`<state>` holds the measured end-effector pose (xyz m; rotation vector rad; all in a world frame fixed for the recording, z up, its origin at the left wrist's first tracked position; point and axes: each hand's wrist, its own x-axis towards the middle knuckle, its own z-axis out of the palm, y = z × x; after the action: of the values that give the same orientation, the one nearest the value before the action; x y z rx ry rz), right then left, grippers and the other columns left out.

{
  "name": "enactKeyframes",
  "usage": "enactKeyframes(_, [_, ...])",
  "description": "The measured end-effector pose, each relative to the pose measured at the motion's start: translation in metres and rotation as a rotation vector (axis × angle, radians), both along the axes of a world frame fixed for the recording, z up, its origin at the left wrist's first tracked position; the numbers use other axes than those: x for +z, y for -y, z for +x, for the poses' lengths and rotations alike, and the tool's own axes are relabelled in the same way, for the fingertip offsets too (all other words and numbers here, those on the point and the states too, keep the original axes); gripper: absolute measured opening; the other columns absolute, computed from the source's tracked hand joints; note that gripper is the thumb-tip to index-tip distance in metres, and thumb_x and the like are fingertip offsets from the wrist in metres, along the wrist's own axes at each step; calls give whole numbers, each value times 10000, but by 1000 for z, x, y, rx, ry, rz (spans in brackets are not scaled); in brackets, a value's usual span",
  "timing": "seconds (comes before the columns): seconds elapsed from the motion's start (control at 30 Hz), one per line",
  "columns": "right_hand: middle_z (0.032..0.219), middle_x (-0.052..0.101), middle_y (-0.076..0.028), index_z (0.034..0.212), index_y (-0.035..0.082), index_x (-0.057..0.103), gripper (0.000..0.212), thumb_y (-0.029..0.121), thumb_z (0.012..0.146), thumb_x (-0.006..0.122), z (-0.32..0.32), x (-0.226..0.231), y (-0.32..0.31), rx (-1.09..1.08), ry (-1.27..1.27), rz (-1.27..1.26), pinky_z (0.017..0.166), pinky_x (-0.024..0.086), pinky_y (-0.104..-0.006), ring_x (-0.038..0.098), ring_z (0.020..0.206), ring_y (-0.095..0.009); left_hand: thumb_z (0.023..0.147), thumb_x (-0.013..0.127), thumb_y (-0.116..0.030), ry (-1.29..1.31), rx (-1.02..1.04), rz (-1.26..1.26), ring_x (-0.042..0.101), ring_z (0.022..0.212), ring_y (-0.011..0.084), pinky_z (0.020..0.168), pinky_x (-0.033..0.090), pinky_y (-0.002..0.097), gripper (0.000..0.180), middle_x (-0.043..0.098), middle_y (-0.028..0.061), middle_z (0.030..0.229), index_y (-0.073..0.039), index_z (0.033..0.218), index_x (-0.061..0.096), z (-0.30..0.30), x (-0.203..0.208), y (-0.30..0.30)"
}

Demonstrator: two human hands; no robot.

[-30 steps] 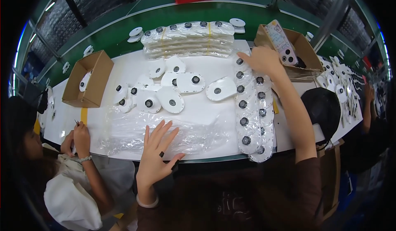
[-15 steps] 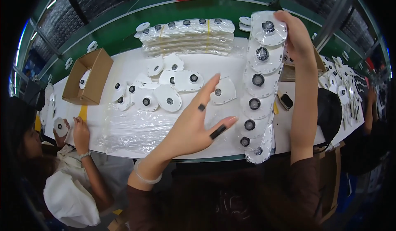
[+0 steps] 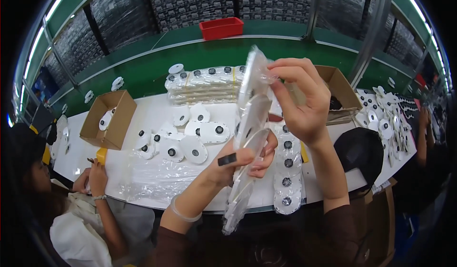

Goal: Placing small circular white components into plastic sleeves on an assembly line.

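Observation:
A clear plastic bag holding a row of overlapping white plates [image 3: 251, 112] is held up off the table, steeply tilted and nearly edge-on. My left hand [image 3: 243, 160] is closed around its middle, thumb on the near side and fingers on the other. At the upper end, my right hand [image 3: 304, 95] pinches the clear film between thumb and fingers. Below and to the right, a similar bagged row of white plates with black round knobs [image 3: 287, 182] lies on the white table. Several loose white plates with black knobs [image 3: 193, 149] lie left of my hands.
Bagged rows [image 3: 204, 95] are stacked at the back. Cardboard boxes stand left [image 3: 121, 119] and right [image 3: 350, 117]. A red bin [image 3: 221, 28] sits on the far ledge. A black cap-like object [image 3: 360, 152] lies right. A co-worker's hand [image 3: 98, 177] works at left.
The bagged row has been raised and turned edge-on. My left hand, open before, now grips its middle; my right hand still holds the upper end. The view has tilted upward.

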<state>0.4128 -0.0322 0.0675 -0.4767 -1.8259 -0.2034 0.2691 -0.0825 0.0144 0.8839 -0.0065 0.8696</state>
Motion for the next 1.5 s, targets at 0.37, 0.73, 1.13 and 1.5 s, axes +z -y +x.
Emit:
enactKeyframes(0.37, [862, 550, -72, 904, -21, 513, 207, 87, 727, 503, 14, 23, 29, 248, 77, -291, 656, 409, -250, 513, 780, -161, 722, 396, -416, 78, 405, -229, 480, 631, 162, 521, 408, 266, 619, 479, 110, 768, 100, 1061, 347, -41, 15, -17])
enactKeyframes(0.73, [776, 465, -62, 833, 46, 468, 159, 126, 701, 505, -38, 0, 100, 776, 1148, -408, 500, 417, -256, 495, 643, -184, 752, 372, -350, 343, 650, 31, 463, 711, 228, 556, 439, 295, 504, 440, 159, 943, 60, 1043, 339, -107, 21, -20])
enactKeyframes(1.13, [883, 515, -117, 1055, -39, 431, 327, 135, 781, 465, -19, 11, 26, 554, -261, -814, 464, 387, -142, 482, 678, -99, 798, 419, -139, -35, 366, -290, 551, 790, 244, 683, 462, 342, 319, 529, 180, 911, 56, 1049, 398, -36, -24, 33])
enactKeyframes(1.5, [674, 519, -80, 801, -30, 510, 132, 83, 732, 513, -9, 12, 19, 737, -181, -1033, 437, 370, -164, 473, 550, -74, 737, 482, -192, -193, 369, -181, 555, 699, 324, 611, 463, 390, 407, 518, 219, 837, 70, 1025, 365, -23, -40, 34])
